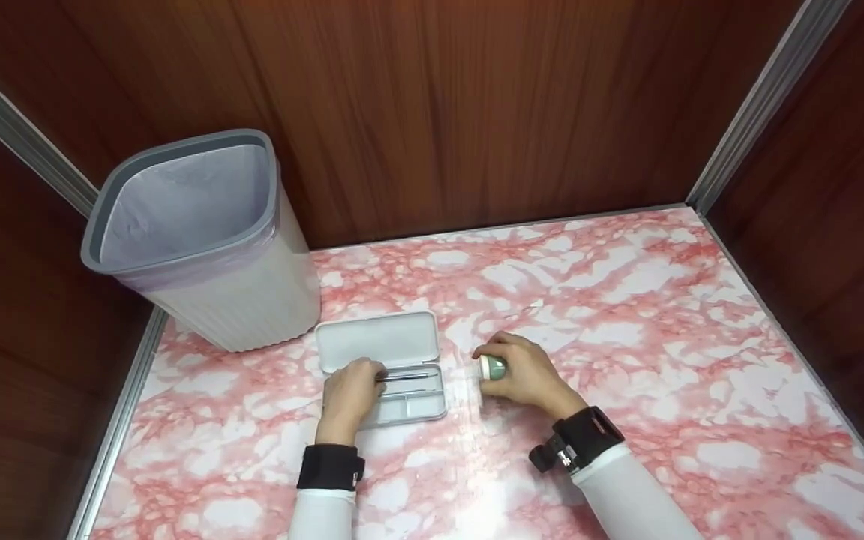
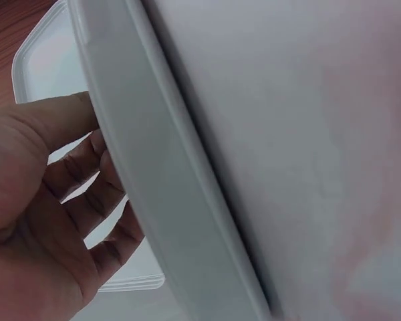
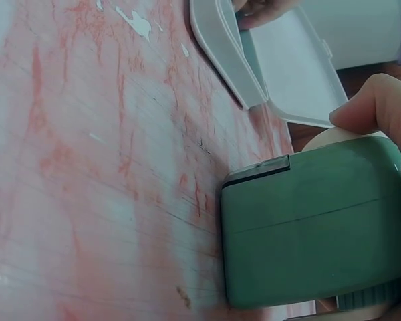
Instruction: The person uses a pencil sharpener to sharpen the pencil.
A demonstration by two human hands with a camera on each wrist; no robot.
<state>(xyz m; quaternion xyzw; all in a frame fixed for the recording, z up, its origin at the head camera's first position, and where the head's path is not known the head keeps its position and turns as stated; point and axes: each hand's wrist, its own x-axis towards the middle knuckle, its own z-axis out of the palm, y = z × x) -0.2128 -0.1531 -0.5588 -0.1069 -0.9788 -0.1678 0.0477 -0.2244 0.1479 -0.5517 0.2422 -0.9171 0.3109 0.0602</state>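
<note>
A pale grey pencil case (image 1: 424,406) lies with its lid (image 1: 378,341) folded back. My left hand (image 1: 353,390) reaches into its upper compartment and pinches the end of a thin dark pen (image 1: 409,376). In the left wrist view the thumb and fingers (image 2: 97,200) curl behind the case's side wall (image 2: 154,167), which hides the pen. To the right of the case, my right hand (image 1: 526,375) grips a small green-and-cream box-shaped item (image 3: 307,221) with a clear window and a ribbed part. It stands at the tabletop; whether it touches is hard to tell.
A tall white waste bin (image 1: 244,307) with a grey rim and a lilac liner stands behind and left of the case. Dark wood panels (image 1: 477,112) enclose the back and sides of the red-and-white marbled table (image 1: 664,360).
</note>
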